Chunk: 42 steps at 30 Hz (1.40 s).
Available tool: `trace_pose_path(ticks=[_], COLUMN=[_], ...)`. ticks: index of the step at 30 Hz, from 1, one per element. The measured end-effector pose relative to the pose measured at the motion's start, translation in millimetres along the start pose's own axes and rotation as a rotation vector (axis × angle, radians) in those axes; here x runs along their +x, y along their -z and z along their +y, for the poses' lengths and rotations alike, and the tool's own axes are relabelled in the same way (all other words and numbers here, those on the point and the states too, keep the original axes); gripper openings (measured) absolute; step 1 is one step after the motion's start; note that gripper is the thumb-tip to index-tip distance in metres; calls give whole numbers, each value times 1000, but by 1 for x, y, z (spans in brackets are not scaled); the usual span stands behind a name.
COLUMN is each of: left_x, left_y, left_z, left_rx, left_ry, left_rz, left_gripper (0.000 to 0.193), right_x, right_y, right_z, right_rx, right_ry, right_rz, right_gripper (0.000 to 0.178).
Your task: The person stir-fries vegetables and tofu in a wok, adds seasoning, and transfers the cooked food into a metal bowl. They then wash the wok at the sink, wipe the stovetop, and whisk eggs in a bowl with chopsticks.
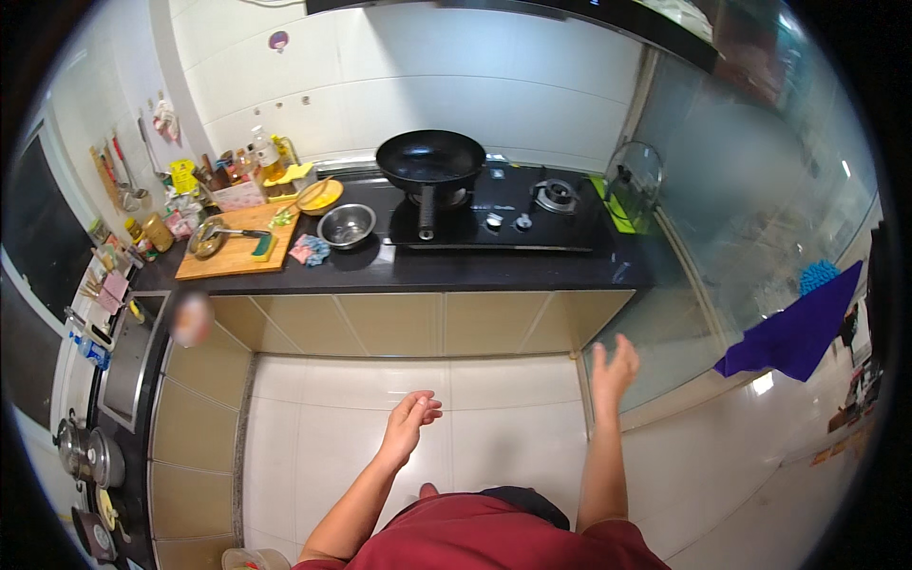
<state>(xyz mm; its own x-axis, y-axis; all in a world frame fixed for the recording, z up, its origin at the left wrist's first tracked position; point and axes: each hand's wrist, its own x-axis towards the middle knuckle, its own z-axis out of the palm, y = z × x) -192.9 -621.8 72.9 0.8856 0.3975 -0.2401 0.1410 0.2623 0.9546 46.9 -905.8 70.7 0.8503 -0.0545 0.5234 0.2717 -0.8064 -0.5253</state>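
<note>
My left hand (pixel 408 425) hangs in the air over the floor in front of the counter, its fingers loosely bent and nothing in it. My right hand (pixel 614 369), further right and raised near the glass door, has its thumb and fingers apart and holds nothing. Neither hand touches anything. Beyond them, a black wok (pixel 430 163) sits on the left burner of the black gas stove (pixel 518 223), its handle pointing toward me. Left of the stove stand a steel bowl (pixel 348 227) and a yellow bowl (pixel 320 197) with chopsticks laid across it.
A wooden cutting board (pixel 233 264) carries a knife (pixel 242 233), a sponge (pixel 264 249) and a glass lid. Bottles (pixel 270 161) crowd the back left corner. A cloth (pixel 310 251) lies beside the board. The sink (pixel 133 366) and pots (pixel 104 458) line the left counter. A purple cloth (pixel 793 328) hangs at right.
</note>
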Motion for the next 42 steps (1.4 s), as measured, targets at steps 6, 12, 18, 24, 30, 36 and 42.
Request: trace_pose_path(ticks=[6, 12, 18, 24, 30, 36, 42], left_x=[-5, 19, 60, 128, 187, 228, 256], left_y=[53, 75, 90, 78, 60, 68, 74], left_z=[8, 3, 9, 44, 57, 55, 72], left_rx=[-36, -92, -81, -73, -80, -42, -8], left_ry=[5, 8, 29, 9, 23, 76, 43], left_rz=[82, 118, 196, 234, 168, 91, -17], left_gripper=[38, 38, 37, 38, 38, 36, 36], right_x=[-46, -13, 81, 130, 141, 167, 195], right_y=[-69, -136, -214, -275, -283, -267, -265], right_z=[-171, -222, -259, -302, -307, -280, -254], right_rx=[210, 879, 1283, 1596, 1500, 1479, 1468], right_ry=[209, -175, -641, -955, -761, -625, -638], right_rz=[-357, -775, -993, -1331, -1170, -1233, -1322], right_gripper=[48, 54, 56, 55, 28, 39, 38])
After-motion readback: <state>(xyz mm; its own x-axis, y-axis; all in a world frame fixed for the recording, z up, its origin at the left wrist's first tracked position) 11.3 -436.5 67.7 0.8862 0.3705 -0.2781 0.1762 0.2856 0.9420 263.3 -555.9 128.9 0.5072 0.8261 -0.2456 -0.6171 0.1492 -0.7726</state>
